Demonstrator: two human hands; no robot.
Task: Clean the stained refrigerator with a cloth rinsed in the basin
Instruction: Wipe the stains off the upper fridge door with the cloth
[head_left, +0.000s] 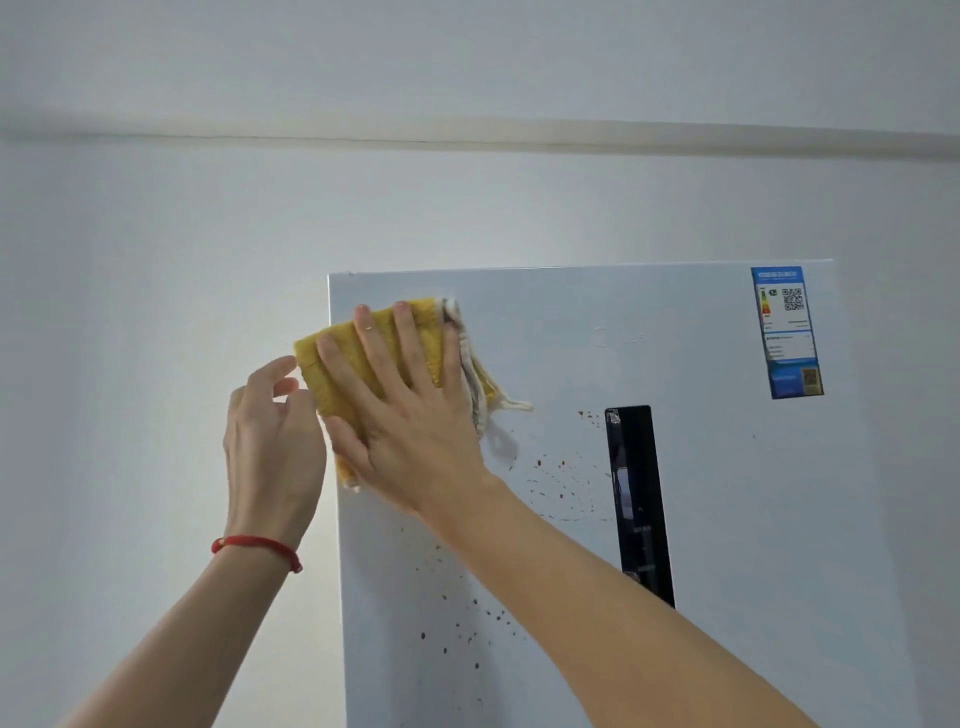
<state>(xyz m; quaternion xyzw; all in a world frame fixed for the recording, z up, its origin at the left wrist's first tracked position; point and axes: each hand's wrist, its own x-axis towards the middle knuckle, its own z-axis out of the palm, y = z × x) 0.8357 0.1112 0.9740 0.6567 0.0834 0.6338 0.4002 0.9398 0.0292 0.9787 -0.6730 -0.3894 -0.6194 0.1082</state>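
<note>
The fridge (701, 467) stands by the wall (156, 312), its white door right in front of us. We press the yellow cloth (337, 379) flat on the top left corner with our right hand (410, 410), fingers straight and spread. Our left hand (270, 431) is just beside the cloth's edge, fingers loosely bent, holding nothing. Brown spots (467, 634) dot the door lower down, and more sit near the black panel (636, 493). We think the cloth could smear the spots if it is too wet. It could also slip off the corner, since part hangs past the edge.
</note>
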